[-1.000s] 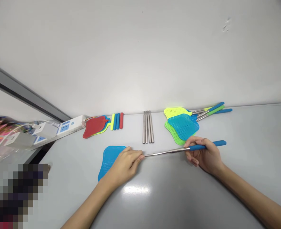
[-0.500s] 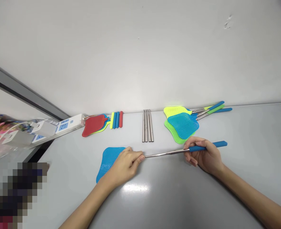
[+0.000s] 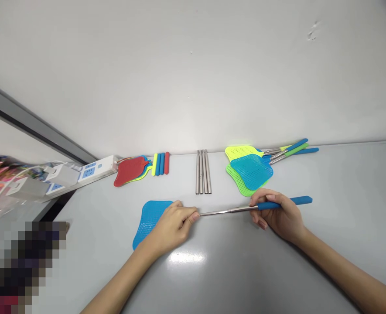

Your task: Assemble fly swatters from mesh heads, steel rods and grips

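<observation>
Across the near part of the table lies a fly swatter (image 3: 149,221) with a blue mesh head, a thin metal telescopic rod (image 3: 217,213) and a blue grip (image 3: 302,200). My left hand (image 3: 173,222) is closed round the rod near the head and covers the joint between them. At the other end, my right hand (image 3: 279,213) pinches the blue grip where it meets the rod, some fingers loosely curled below it. Beyond my right hand is a pile of swatters with a blue head (image 3: 253,171), a yellow head (image 3: 241,151) and a green head (image 3: 240,185).
Several metal rods (image 3: 203,172) lie side by side at the back middle. Left of them are coloured grips (image 3: 160,164) in a row and stacked swatter heads (image 3: 130,171). A white power strip (image 3: 96,169) with plugged-in adapters runs along the left edge. A wall stands behind.
My right hand has shifted slightly left and down with the blue grip, and the showing length of rod is a little shorter. My left hand has hardly moved.
</observation>
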The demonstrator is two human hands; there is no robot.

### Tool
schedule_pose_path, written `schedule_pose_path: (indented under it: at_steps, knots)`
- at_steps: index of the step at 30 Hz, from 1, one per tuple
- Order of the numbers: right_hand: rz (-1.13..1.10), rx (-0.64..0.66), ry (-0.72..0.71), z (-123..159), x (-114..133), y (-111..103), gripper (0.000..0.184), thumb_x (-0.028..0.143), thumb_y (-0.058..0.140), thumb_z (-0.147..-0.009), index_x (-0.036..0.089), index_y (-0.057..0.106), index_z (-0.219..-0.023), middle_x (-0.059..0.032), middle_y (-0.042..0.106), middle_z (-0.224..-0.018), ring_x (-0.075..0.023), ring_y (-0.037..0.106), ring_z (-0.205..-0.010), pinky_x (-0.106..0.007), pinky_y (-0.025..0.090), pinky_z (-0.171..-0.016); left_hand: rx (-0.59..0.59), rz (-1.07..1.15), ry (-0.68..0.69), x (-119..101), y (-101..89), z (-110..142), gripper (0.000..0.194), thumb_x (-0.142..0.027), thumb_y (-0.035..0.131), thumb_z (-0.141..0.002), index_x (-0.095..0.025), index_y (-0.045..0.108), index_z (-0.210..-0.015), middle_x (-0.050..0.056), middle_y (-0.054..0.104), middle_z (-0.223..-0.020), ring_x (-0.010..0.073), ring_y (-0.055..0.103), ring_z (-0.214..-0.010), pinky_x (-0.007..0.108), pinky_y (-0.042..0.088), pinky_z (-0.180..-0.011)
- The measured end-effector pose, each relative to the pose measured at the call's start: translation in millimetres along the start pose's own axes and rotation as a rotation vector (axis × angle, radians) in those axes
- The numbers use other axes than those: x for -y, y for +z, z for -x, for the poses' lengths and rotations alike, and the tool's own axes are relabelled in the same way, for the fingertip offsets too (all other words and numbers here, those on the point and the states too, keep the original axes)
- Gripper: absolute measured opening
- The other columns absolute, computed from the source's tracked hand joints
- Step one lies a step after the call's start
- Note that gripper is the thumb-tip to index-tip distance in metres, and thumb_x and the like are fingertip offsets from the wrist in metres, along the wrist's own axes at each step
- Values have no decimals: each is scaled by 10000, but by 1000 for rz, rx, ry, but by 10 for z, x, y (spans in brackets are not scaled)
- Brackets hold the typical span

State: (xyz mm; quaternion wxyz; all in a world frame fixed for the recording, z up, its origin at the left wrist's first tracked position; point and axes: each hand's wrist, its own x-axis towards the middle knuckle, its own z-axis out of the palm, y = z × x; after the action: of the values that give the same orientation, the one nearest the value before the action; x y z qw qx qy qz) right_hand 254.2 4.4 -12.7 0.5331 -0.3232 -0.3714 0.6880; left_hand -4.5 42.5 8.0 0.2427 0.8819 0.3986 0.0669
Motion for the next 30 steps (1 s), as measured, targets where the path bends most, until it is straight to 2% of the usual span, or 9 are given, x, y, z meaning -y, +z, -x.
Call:
schedule_pose_path:
  at_steps: [12,30]
  knots:
    - [43,29,-25,4,-36,16,301,280,357,-796,140,621,-758,-68,611,-535,-139,451,-397,-257,329,-405,-21,-56,15,15,49,23,342,-296,265,-913,-182,290,-591,-29,374,-524,141,350,-568,267,300,-606]
    - [106,43,24,4,-47,20,306,296,326,-828,146,589,-784,-70,617,-562,-146,479,-417,-260,356,-417,-58,-75,17,-4,59,29,337,-281,271,-910,-183,298,-589,-24,387,-522,142,362,-562,262,299,-583]
